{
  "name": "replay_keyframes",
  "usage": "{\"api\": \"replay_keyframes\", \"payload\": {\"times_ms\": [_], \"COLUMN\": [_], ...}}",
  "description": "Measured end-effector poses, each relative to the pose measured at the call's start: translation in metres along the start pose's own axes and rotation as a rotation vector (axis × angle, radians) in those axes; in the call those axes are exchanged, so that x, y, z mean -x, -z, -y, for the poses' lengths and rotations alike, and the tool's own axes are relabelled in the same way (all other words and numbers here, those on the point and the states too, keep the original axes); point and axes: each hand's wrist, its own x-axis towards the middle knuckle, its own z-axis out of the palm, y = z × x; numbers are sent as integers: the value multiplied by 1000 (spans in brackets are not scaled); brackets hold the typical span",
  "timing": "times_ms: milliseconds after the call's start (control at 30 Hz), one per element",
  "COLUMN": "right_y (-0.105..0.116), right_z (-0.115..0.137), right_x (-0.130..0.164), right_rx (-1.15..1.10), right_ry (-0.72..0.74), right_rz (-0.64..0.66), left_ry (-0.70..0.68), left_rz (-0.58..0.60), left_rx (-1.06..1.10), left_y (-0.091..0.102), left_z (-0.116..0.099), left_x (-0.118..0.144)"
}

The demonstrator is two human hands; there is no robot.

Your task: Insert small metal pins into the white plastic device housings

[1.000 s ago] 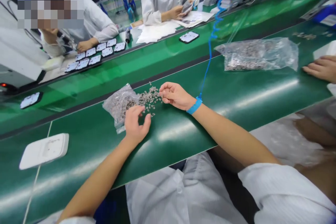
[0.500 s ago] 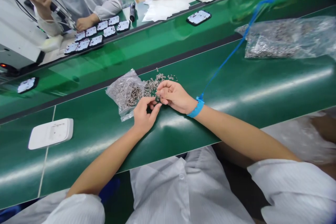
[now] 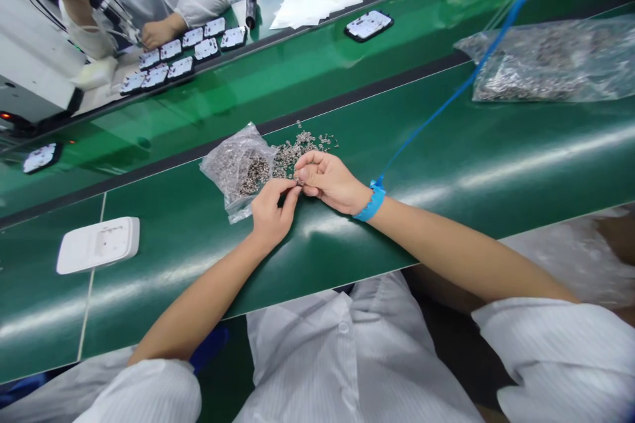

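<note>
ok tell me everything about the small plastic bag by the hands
The small plastic bag is clear, crinkled film, lying flat on the green belt. It holds tiny grey metal parts, and more of them lie spilled at its right end. The left hand is just below it, the right hand beside the spill.

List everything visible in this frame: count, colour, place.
small clear plastic bag of parts: one, clear, left of the hands
loose small metal parts: many, grey, spilled beside the bag
large clear plastic bag of parts: one, far right
white rectangular plastic housing: one, left on the belt
green conveyor belt: green, across the frame
dark trays of white parts: several, far bench
blue wrist strap: one, right wrist
left hand, right hand: fingertips meeting over the parts
</note>
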Motion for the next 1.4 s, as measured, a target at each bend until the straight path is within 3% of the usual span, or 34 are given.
{"api": "replay_keyframes", "payload": {"times_ms": [167, 367, 667, 900, 1100, 1400], "right_y": [-5, -7, -7, -9, -12, -15], "right_z": [-2, -4, -6, -7, -8, -8], "right_x": [0, -1, -1, -1, 1, 0], "right_rx": [99, 96, 95, 96, 112, 199], "right_ry": [112, 101, 101, 122, 171, 90], "right_rz": [-70, -89, -163, -184, -254, -231], "left_ry": [89, 275, 284, 311, 351, 384], "left_rz": [13, 75, 90, 25, 62, 16], "left_rx": [109, 298, 433, 530, 480, 388], "left_y": [-3, -8, -9, -10, -5, -5], "left_z": [3, 10, 14, 13, 7, 6], "left_x": [0, 3, 0, 1, -2, -3]}}
